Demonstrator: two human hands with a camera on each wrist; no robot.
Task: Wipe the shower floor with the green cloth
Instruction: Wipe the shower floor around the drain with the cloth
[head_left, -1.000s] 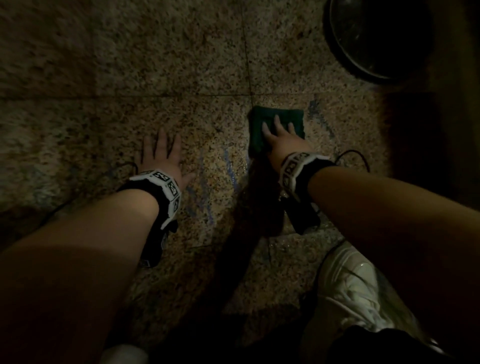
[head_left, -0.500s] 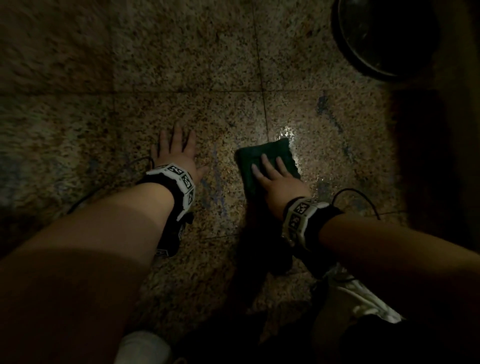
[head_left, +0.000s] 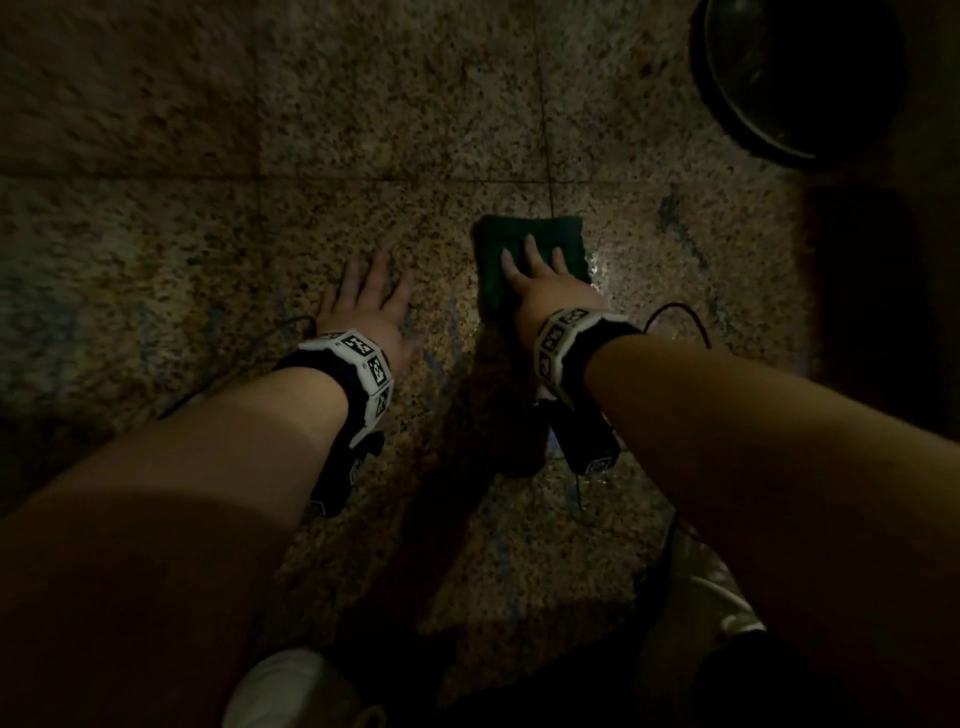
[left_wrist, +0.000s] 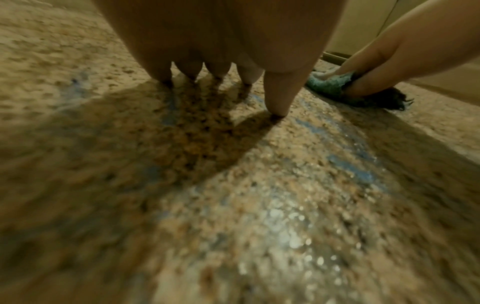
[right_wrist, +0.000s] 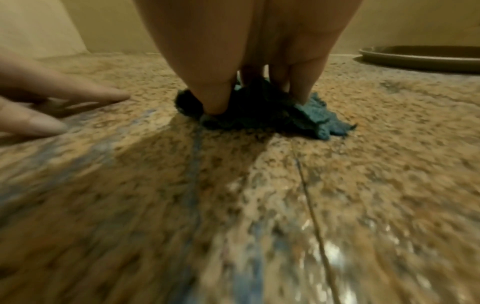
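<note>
A dark green cloth (head_left: 530, 234) lies flat on the speckled granite shower floor (head_left: 395, 130), across a tile seam. My right hand (head_left: 535, 270) presses down on it with straight, spread fingers; the right wrist view shows the green cloth (right_wrist: 285, 115) bunched under the fingertips (right_wrist: 215, 100). To its left, my left hand (head_left: 369, 296) rests flat on the bare floor with fingers spread, holding nothing. In the left wrist view the left hand's fingers (left_wrist: 278, 92) touch the tile, with the cloth (left_wrist: 330, 82) off to the right.
A dark round basin (head_left: 800, 78) stands at the far right; its rim (right_wrist: 420, 57) shows in the right wrist view. Wet glints and blue streaks (left_wrist: 348, 162) mark the floor between the hands. White shoes (head_left: 291, 686) sit at the bottom edge. A pale wall (right_wrist: 78, 26) rises behind.
My right hand pulled the cloth back toward me, then pushed it forward again across the seam. The left hand stays planted on the floor.
</note>
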